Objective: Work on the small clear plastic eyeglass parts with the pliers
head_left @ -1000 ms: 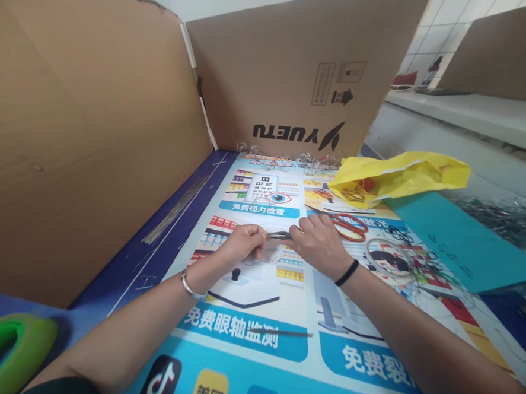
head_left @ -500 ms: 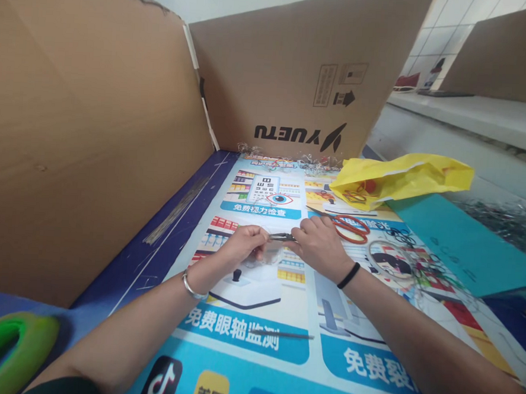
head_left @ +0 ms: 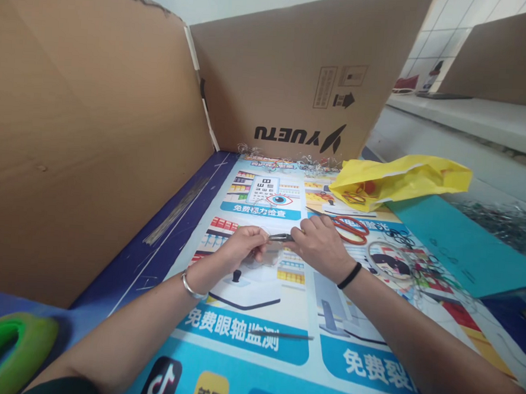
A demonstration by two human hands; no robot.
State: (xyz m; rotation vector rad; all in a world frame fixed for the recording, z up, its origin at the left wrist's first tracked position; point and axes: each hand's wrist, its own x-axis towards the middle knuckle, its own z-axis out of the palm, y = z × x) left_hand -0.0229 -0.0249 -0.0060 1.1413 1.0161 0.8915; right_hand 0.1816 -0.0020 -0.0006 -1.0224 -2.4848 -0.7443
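Note:
My right hand (head_left: 316, 239) is closed around the handles of a pair of small dark pliers (head_left: 280, 237), whose jaws point left. My left hand (head_left: 247, 243) is pinched shut right at the jaw tips. A thin wire seems to run between its fingers, too fine to make out fully. Both hands are over the printed poster sheet (head_left: 302, 318). Just beyond my right hand lie orange-handled scissors (head_left: 352, 229). Closer to me, a thin dark rod (head_left: 281, 335) lies across the poster.
Cardboard walls (head_left: 292, 74) stand left and behind. A yellow bag (head_left: 402, 179) rests on the right near a teal sheet (head_left: 469, 245) and a heap of wire (head_left: 502, 226). Straight wires (head_left: 177, 209) lie at left. A green tape roll (head_left: 35, 349) is at lower left.
The pliers' jaws have turned very slightly between my hands. Otherwise both hands stay in nearly the same place.

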